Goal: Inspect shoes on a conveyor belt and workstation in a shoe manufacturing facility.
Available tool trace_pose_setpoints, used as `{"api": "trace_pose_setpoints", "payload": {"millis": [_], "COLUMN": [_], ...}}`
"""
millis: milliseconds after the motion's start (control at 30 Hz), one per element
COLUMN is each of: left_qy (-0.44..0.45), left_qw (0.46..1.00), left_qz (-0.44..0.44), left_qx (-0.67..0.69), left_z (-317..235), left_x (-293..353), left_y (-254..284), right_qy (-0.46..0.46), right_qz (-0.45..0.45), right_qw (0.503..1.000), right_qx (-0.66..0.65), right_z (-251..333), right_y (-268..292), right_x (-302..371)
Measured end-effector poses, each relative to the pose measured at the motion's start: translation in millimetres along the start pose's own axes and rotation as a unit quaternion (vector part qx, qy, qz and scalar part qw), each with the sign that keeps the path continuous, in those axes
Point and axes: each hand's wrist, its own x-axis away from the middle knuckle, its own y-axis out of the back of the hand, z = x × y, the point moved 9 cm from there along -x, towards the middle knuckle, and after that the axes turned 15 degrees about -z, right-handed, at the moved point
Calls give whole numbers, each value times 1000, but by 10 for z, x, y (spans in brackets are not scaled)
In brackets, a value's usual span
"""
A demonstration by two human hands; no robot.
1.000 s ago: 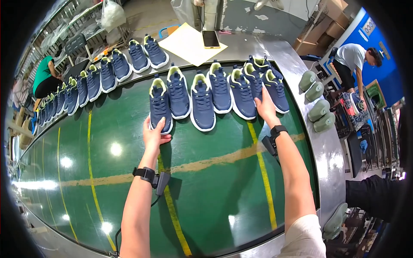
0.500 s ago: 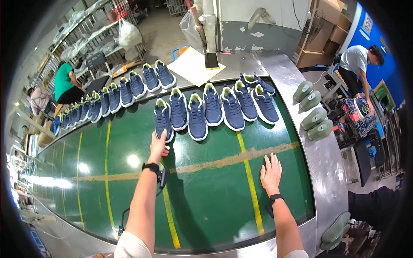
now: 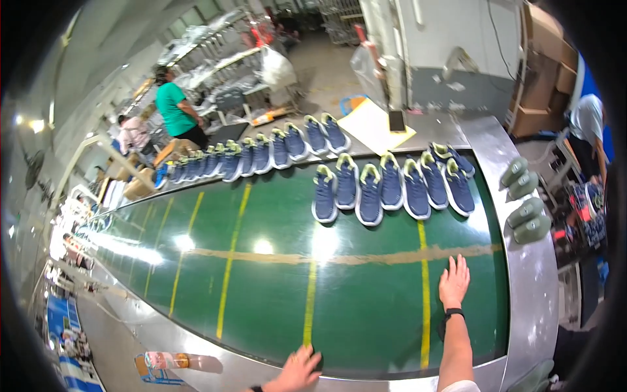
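Several navy sneakers [image 3: 369,195] with white soles and pale green linings stand grouped toward the far right of a green conveyor belt [image 3: 261,297]. One more navy sneaker [image 3: 459,160] lies askew behind them. My right hand [image 3: 455,281] rests flat on the belt in front of the group, fingers stretched, holding nothing. Low in the view, my left hand [image 3: 298,370] hovers at or touches the belt's near edge by a yellow stripe, empty, fingers loosely apart; I cannot tell which. A long row of matching sneakers [image 3: 261,152] lines the far metal ledge.
A phone [image 3: 397,121] lies on yellowish paper [image 3: 369,127] on the far ledge. Green shoe-shaped forms [image 3: 524,212] stand on the right metal rim [image 3: 499,140]. A bottle [image 3: 166,360] is at the lower left. People [image 3: 177,108] [image 3: 588,127] are beyond the belt.
My left hand has let go of the leftmost grouped sneaker and drawn back to the near edge. My right hand stays on the belt. The view has swung left; the person in green now stands.
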Motion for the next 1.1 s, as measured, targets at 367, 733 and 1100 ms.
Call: {"api": "trace_pose_setpoints", "payload": {"millis": [367, 733, 1100], "left_qy": [57, 61, 45], "left_qw": [997, 998, 997], "left_qz": [26, 34, 58], "left_qx": [-38, -4, -1], "left_z": [-399, -341, -550], "left_x": [1252, 1203, 1680], "left_y": [18, -118, -88], "right_qy": [28, -38, -159], "right_qz": [397, 134, 188], "right_qw": [917, 990, 968], "right_qx": [10, -26, -46], "right_z": [447, -190, -890], "right_y": [344, 2311, 1881], "right_x": [932, 2870, 3586]}}
